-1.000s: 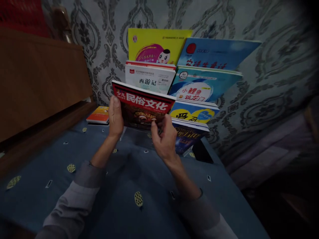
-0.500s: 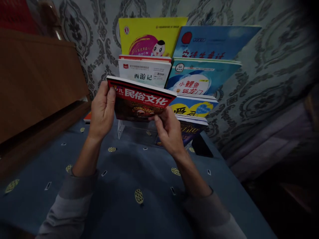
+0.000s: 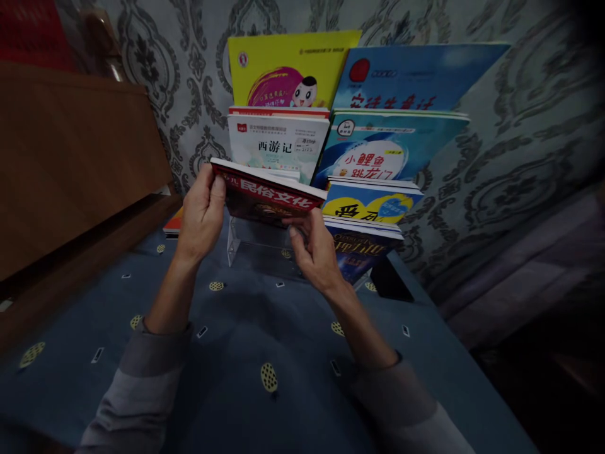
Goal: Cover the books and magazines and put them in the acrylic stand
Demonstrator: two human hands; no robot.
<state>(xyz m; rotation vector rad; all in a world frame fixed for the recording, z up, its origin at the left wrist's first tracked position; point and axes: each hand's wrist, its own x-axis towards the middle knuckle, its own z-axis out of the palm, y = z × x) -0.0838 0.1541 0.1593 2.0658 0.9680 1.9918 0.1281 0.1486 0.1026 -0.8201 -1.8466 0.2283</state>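
Observation:
A red book point(image 3: 269, 195) with white Chinese lettering is held between my hands, tilted back in front of a clear tiered stand point(image 3: 233, 243). My left hand point(image 3: 204, 211) grips its left edge, thumb on the cover. At the lower right corner, my right hand point(image 3: 316, 252) holds the book with bent fingers, a fingertip on the cover. Just behind the red book, a white book point(image 3: 278, 139) stands on the stand. To the right are a yellow-and-blue book point(image 3: 373, 202) and, below it, a dark blue book point(image 3: 362, 255), close to my right hand.
Higher up stand a yellow book point(image 3: 293, 60), a blue book point(image 3: 416, 72) and a teal book point(image 3: 401, 142). A wooden cabinet point(image 3: 75, 157) is at left, an orange-covered book point(image 3: 174, 222) beside it. A black object point(image 3: 391, 280) lies right of the stand on the blue tablecloth point(image 3: 236, 391).
The red book has dropped slightly and tips further back, showing more of its top edge and of the white book behind. Both hands still hold it. The view has shifted a little.

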